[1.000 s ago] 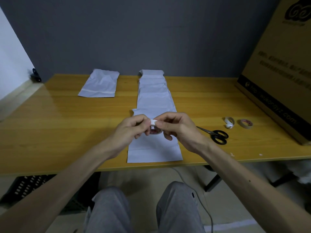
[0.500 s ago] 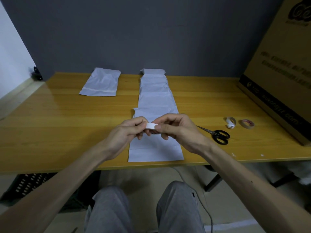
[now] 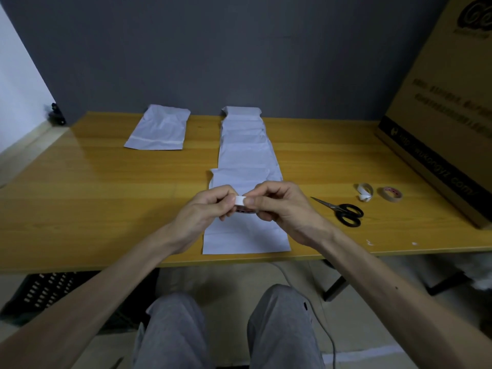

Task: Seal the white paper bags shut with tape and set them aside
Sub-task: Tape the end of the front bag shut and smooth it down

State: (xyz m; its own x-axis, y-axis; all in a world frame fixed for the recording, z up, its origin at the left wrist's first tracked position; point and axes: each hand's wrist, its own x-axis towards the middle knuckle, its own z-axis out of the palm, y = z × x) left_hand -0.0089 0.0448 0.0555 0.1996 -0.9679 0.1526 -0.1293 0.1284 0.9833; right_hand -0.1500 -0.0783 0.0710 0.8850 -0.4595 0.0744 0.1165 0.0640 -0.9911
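Head | L hand [image 3: 202, 213] + R hand [image 3: 283, 209] both pinch tape roll [image 3: 241, 202]; above bag row [image 3: 247, 158]

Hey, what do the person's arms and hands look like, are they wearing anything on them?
The left forearm and right forearm are bare, no sleeves in view. The left hand and right hand show no gloves, rings or watch that I can see. Grey trousers cover the knees.
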